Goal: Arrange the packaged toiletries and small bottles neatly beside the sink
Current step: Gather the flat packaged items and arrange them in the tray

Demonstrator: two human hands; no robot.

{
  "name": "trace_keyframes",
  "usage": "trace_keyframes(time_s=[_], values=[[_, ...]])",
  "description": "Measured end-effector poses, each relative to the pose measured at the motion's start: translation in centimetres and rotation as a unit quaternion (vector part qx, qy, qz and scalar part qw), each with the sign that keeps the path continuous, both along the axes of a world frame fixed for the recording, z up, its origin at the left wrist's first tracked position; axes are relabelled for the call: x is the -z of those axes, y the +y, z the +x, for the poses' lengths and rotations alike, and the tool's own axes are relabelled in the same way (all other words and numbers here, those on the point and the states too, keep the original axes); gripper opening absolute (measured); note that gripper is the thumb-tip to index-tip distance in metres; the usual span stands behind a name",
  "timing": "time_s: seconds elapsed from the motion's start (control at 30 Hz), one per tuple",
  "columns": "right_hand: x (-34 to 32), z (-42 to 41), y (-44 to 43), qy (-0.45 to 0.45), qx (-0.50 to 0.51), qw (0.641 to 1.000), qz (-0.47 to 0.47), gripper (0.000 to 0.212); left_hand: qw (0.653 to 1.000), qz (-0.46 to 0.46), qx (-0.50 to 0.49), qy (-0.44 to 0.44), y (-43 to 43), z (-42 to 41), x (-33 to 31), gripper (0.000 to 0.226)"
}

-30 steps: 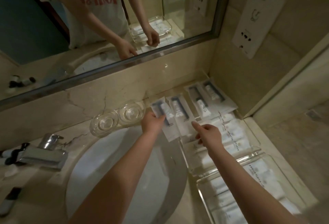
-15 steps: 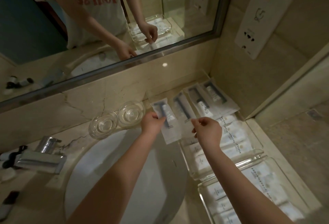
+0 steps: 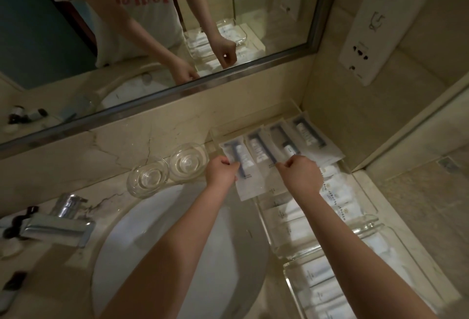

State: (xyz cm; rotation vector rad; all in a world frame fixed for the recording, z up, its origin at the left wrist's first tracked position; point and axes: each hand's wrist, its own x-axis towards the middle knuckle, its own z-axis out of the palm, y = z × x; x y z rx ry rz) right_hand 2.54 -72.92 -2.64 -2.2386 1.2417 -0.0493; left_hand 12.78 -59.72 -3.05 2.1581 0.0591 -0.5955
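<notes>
At 1 o'clock from the sink basin [image 3: 177, 255], close under the mirror wall, four sealed toothbrush packets lie side by side on the surface [image 3: 106, 191], slanted and overlapping at their long edges. Left hand [image 3: 220, 171]: grip closed in a pinch, thumb over curled fingers, on the left edge of the first packet [image 3: 242, 164], whose near end overhangs the basin rim. Right hand [image 3: 300, 175]: fingers curled, grip closed on what appears to be the right edge of the second packet [image 3: 257, 152]; the contact point is partly hidden by the knuckles. The third packet [image 3: 283, 141] and fourth packet [image 3: 311, 136] lie untouched at 2 o'clock. Two clear trays, the far tray [image 3: 368, 221] and the near tray [image 3: 289, 275], sit at 3 to 4 o'clock, each holding white tubes laid in rows. Two glass dishes [image 3: 189, 161] stand at 12 o'clock. Step in hand, as judged: squaring the packet row. The next move calls for sliding the first and second packets toward 12 o'clock until their near ends align with the third and fourth, with even overlap and nothing over the basin. Lift lightly, since the film looks slick and may drag its neighbour.
</notes>
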Motion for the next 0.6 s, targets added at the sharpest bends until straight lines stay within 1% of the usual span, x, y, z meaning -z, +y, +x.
trace_keyframes(time_s=[0.07, 0.1, 0.13, 0.17, 0.23, 0.27, 0.3, 0.33, 0.4, 0.5, 0.6], values=[[-0.2, -0.1, -0.1, 0.019, -0.019, 0.999, -0.041, 0.026, 1.000, -0.003, -0.001, -0.010, 0.0, 0.0, -0.2, 0.031], [-0.4, -0.2, -0.2, 0.024, -0.024, 0.998, -0.056, 0.029, 1.000, 0.006, 0.002, -0.024, 0.0, -0.1, -0.4, 0.026], [-0.5, -0.3, -0.4, 0.021, -0.028, 0.997, -0.068, 0.032, 0.999, 0.024, 0.008, -0.041, 0.0, -0.1, -0.6, 0.019], [-0.5, -0.3, -0.6, 0.004, -0.034, 0.996, -0.080, 0.033, 0.997, 0.042, 0.013, -0.058, 0.1, -0.1, -0.7, 0.018], [-0.2, -0.5, -1.3, -0.069, -0.073, 0.986, -0.135, 0.032, 0.993, 0.073, 0.033, -0.091, 0.3, -0.3, -0.6, 0.038], [0.2, -0.5, -1.9, -0.092, -0.104, 0.975, -0.173, 0.033, 0.988, 0.090, 0.053, -0.112, 0.5, -0.5, -0.7, 0.046], [0.5, -0.5, -2.5, -0.094, -0.130, 0.966, -0.201, 0.037, 0.980, 0.113, 0.082, -0.140, 0.6, -0.8, -0.7, 0.054], [0.7, -0.6, -3.1, -0.080, -0.149, 0.963, -0.209, 0.043, 0.969, 0.143, 0.121, -0.163, 0.8, -1.2, -0.6, 0.061], [0.8, -0.5, -4.5, -0.030, -0.178, 0.966, -0.186, 0.053, 0.942, 0.197, 0.201, -0.182, 0.9, -1.9, -0.3, 0.072], [1.5, -0.4, -6.1, 0.042, -0.228, 0.963, -0.139, 0.060, 0.909, 0.230, 0.304, -0.171, 0.6, -2.4, 0.5, 0.075], [1.8, -0.3, -6.7, 0.078, -0.253, 0.956, -0.129, 0.062, 0.883, 0.257, 0.355, -0.168, 0.4, -2.2, 0.9, 0.076]])
